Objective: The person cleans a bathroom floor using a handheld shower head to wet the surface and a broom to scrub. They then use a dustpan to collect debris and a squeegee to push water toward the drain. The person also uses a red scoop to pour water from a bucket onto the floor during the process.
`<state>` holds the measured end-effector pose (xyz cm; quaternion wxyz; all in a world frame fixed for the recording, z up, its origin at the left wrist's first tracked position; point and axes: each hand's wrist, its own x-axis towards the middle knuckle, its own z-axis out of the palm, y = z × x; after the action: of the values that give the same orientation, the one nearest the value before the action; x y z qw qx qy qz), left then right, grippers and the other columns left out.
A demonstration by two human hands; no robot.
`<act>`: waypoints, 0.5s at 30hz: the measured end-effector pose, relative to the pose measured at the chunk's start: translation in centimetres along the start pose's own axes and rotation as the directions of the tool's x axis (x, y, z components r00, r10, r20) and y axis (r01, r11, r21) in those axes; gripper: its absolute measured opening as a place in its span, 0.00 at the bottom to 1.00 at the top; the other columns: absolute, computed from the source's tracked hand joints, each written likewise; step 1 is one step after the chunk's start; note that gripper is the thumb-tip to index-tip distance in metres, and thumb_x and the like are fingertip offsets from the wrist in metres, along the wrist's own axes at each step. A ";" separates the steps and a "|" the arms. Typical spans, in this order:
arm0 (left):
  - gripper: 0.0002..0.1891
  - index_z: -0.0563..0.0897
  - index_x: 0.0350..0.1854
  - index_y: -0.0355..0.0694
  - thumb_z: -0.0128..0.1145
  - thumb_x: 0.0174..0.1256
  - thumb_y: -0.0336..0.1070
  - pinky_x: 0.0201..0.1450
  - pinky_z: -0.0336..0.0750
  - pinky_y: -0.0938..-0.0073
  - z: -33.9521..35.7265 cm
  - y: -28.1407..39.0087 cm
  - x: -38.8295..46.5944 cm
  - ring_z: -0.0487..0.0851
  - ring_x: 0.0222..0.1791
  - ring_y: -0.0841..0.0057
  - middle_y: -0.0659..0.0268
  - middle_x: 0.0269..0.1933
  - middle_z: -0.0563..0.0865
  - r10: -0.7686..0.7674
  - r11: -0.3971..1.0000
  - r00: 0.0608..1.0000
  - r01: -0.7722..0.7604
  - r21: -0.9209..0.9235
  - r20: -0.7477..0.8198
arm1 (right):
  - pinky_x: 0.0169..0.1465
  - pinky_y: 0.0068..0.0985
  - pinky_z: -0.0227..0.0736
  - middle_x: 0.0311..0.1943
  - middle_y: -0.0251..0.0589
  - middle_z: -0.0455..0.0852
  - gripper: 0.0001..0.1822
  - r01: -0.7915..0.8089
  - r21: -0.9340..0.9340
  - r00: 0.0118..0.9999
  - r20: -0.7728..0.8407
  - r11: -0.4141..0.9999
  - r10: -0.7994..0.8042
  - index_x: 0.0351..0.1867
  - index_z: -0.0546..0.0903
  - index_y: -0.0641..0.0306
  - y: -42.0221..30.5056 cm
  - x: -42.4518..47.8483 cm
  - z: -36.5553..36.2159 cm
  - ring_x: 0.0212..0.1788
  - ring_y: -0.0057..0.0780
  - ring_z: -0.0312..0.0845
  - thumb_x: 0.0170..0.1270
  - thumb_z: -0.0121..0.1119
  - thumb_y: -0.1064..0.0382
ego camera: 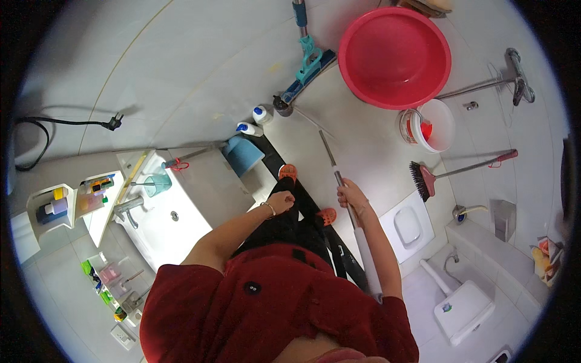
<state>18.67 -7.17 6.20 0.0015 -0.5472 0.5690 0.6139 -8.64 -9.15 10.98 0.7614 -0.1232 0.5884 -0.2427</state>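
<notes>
My right hand (352,195) is wrapped around a metal pole (329,149) with a pale sleeve (368,258) on its near part. The pole slants from beside my right forearm out over the floor. Its far end is thin and blurred, so I cannot tell what is fitted there. My left hand (281,202) hangs in front of my dark trousers, loosely curled with nothing visible in it. Below it are my orange shoes (288,173), beside a black floor strip (313,199). The white washbasin (159,227) lies to the left of my left forearm.
A teal squeegee mop (311,68) leans at the wall, near white bottles (262,115). A red basin (395,59) and white bucket (438,127) stand far right. Nearer are a broom (424,179) and a squat toilet (408,227). A blue dustpan (243,155) rests by the vanity.
</notes>
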 end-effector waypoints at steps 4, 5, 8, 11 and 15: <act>0.09 0.76 0.34 0.35 0.53 0.53 0.35 0.33 0.73 0.77 -1.4 2.6 1.1 0.80 0.29 0.74 0.63 0.26 0.81 0.019 0.995 0.988 -0.034 -0.097 -0.151 | 0.12 0.24 0.60 0.18 0.38 0.67 0.21 -0.054 -0.140 0.998 -0.027 0.989 0.051 0.50 0.62 0.66 -1.5 5.9 2.1 0.13 0.24 0.62 0.52 0.46 0.70; 0.09 0.76 0.34 0.35 0.52 0.54 0.34 0.33 0.73 0.77 -1.8 3.4 1.4 0.80 0.28 0.75 0.63 0.25 0.80 -0.004 0.989 0.985 -0.022 -0.146 -0.174 | 0.13 0.25 0.61 0.18 0.38 0.67 0.22 -0.053 -0.227 0.998 -0.046 0.973 0.044 0.52 0.61 0.66 -1.7 6.7 2.7 0.13 0.25 0.63 0.52 0.46 0.71; 0.10 0.75 0.38 0.36 0.52 0.56 0.34 0.31 0.73 0.77 -2.8 4.2 2.3 0.79 0.28 0.77 0.63 0.28 0.81 -0.045 0.993 0.992 0.032 -0.117 -0.115 | 0.13 0.27 0.63 0.19 0.41 0.68 0.24 -0.004 -0.407 1.000 -0.023 0.913 -0.006 0.53 0.60 0.68 -2.0 6.6 5.7 0.13 0.28 0.65 0.52 0.45 0.71; 0.10 0.74 0.40 0.36 0.52 0.58 0.34 0.30 0.74 0.78 -1.4 2.8 4.4 0.79 0.28 0.79 0.64 0.30 0.81 -0.034 0.990 0.994 0.020 -0.139 -0.103 | 0.13 0.28 0.65 0.19 0.44 0.70 0.24 -0.017 -0.486 0.999 -0.037 0.874 -0.001 0.52 0.59 0.69 -1.3 6.9 6.8 0.13 0.29 0.67 0.50 0.45 0.71; 0.07 0.75 0.33 0.35 0.52 0.54 0.33 0.30 0.73 0.76 -1.0 3.4 4.3 0.80 0.24 0.74 0.62 0.25 0.80 -0.094 0.975 0.989 0.068 -0.210 -0.114 | 0.12 0.26 0.65 0.16 0.40 0.68 0.24 -0.024 -0.549 0.999 -0.030 0.836 0.009 0.51 0.60 0.68 -1.2 7.1 7.5 0.12 0.26 0.66 0.49 0.45 0.73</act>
<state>15.47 -11.78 5.93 -0.0652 -0.6039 0.4786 0.6340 -0.42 -14.52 7.72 0.6885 -0.3278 0.6442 -0.0588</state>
